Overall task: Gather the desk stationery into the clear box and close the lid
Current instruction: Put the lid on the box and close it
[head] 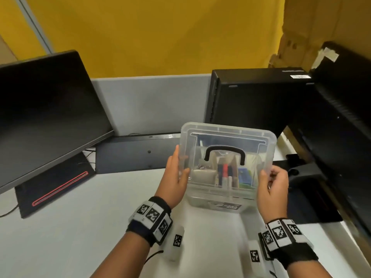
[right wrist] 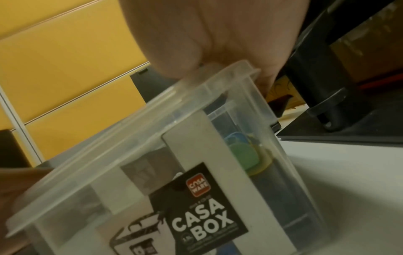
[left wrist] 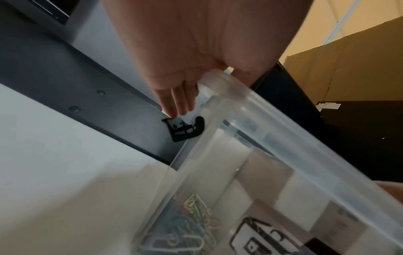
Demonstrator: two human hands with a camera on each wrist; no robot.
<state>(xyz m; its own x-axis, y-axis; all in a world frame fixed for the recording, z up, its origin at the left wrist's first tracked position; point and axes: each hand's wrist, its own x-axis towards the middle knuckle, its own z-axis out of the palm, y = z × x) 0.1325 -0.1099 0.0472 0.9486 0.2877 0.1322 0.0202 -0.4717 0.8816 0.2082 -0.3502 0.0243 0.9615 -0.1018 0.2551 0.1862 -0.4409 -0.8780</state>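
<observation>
1. Lid point(head: 228, 137) sits between both hands, over the clear box point(head: 220, 199). It's tilted, far edge riding higher than the near one, so not seated yet by the look of it.
2. Lid's long axis runs L-to-R, hand to hand; black handle point(head: 224, 154) lies along that line, centred between them.
3. Left hand point(head: 176, 177) is on the lid's L edge: fingers fairly straight along the side, thumb curled over the top. It's holding the rim, not pressing flat. Left wrist view shows fingertips point(left wrist: 179, 107) just above a black side latch point(left wrist: 185, 129), which hangs loose.
4. Right hand point(head: 273, 187) has fingers curled round the R near corner, pinching the rim. Right wrist view confirms: lid edge caught under the fingers.
5. Stationery's inside already: markers point(head: 224, 173) upright mid-box, paper clips point(left wrist: 191, 222) on the floor L side, coloured tabs point(right wrist: 240, 148) R side.
6. Neither hand's nearer, grip's symmetric. Next, I'd guess: push down evenly, then snap latches.
</observation>
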